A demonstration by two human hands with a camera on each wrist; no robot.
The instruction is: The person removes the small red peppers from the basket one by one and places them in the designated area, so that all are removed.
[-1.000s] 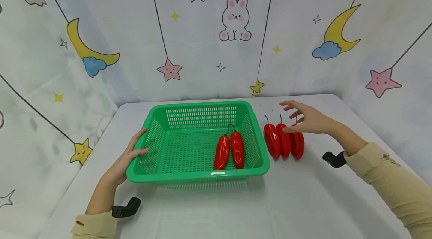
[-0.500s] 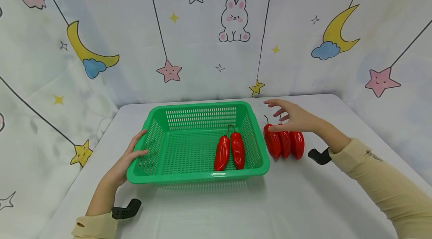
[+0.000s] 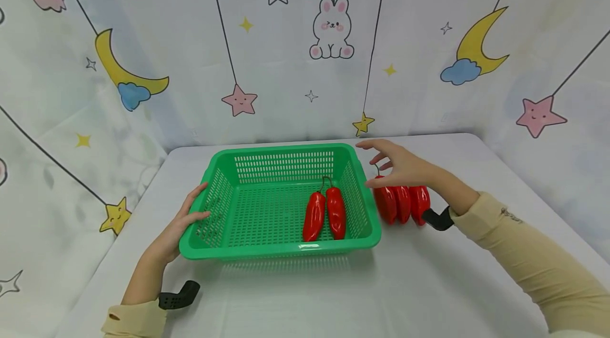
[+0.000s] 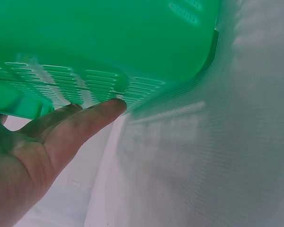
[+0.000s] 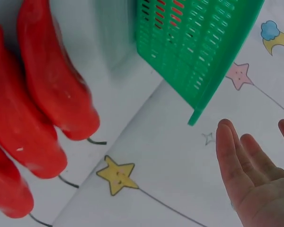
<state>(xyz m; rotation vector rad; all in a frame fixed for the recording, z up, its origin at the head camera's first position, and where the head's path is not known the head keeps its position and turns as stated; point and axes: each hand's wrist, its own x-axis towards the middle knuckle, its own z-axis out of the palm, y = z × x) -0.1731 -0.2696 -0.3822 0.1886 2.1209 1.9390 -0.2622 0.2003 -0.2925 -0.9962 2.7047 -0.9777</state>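
Left sleeve [image 3: 135,322]: beige, cut off by the lower edge. A small dark slot shows in the cuff.

Left hand [image 3: 170,232]: open, digits extended, in contact with the left end of the basket [image 3: 278,251]. In the left wrist view, two digits lie along the slotted wall; the others are largely hidden.

Basket: green, positioned on the white table [image 3: 286,301]. The left wrist view crops it.

Inner peppers [image 3: 314,217]: two, red, side by side in the right part of the basket, stems toward the rear wall.

Outer peppers [image 3: 402,208]: three, red, in a row on the table, just beside the basket's right wall. In the head view the right hand [image 3: 402,166] covers their upper parts. The right wrist view shows all three stems but crops the bodies.

Right hand: open, fingers spread, above the outer peppers and near the basket's right rim.

Right sleeve [image 3: 524,264]: beige, cut off at the edge. It bears a dark, script-like mark [image 3: 511,214], too small to read.
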